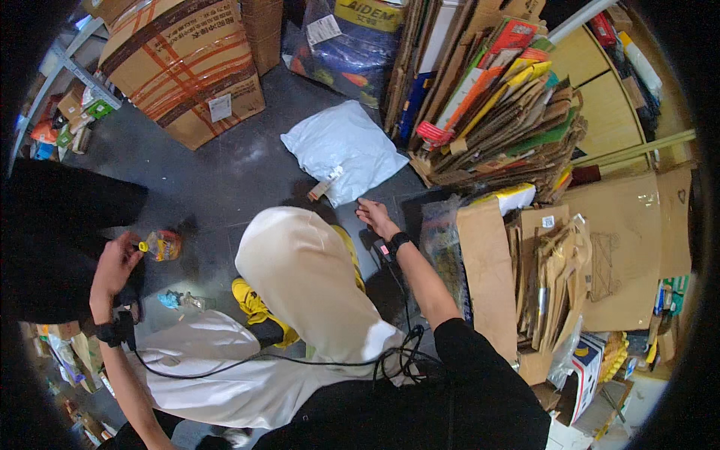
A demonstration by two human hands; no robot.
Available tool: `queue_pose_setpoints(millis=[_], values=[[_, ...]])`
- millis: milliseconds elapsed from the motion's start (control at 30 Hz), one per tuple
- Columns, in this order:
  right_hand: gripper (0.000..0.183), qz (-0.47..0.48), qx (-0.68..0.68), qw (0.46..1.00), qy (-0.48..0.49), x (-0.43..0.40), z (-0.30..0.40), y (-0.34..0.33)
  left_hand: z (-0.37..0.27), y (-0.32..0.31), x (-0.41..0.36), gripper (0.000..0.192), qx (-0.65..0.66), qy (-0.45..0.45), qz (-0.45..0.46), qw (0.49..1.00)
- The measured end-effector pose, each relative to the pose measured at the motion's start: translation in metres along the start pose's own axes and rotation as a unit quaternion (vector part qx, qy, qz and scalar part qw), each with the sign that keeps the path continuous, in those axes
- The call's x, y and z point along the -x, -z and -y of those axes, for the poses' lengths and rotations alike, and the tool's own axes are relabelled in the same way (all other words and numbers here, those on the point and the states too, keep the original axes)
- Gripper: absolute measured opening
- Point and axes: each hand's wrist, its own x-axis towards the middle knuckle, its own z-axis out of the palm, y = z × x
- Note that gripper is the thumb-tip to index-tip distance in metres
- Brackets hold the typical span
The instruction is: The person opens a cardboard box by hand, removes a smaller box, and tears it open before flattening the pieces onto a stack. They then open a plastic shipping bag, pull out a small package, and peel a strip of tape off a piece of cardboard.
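My left hand (116,264) is at the left, its fingertips right at the yellow cap of a clear plastic bottle (164,246) with a coloured label. Whether the fingers grip the cap is too small to tell. My right hand (376,217) reaches forward with curled fingers, at the near edge of a white plastic mailer bag (351,146) on the dark floor. I cannot tell if it pinches the bag or only touches it. A small brown and white piece (325,184) lies at the bag's near side. Both wrists wear black bands joined to a cable (225,371).
A large taped carton (185,67) and a clear bag of dark goods (349,56) stand ahead. Flattened cardboard (506,118) leans at the right, with more cardboard (619,247) nearer. A large black shape (62,242) fills the left. Crumpled plastic (183,300) lies near my yellow shoe (253,302).
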Motion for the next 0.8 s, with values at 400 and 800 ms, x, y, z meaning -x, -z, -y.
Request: queue_pose_setpoints(millis=[400, 800], values=[[0.040, -0.072, -0.063, 0.995, 0.021, -0.004, 0.055, -0.081, -0.014, -0.022, -0.017, 0.026, -0.058, -0.022, 0.027, 0.998], [0.019, 0.259, 0.034, 0.936, 0.236, 0.236, 0.390, -0.182, -0.053, -0.001, 0.004, 0.051, 0.013, -0.128, -0.120, 0.984]])
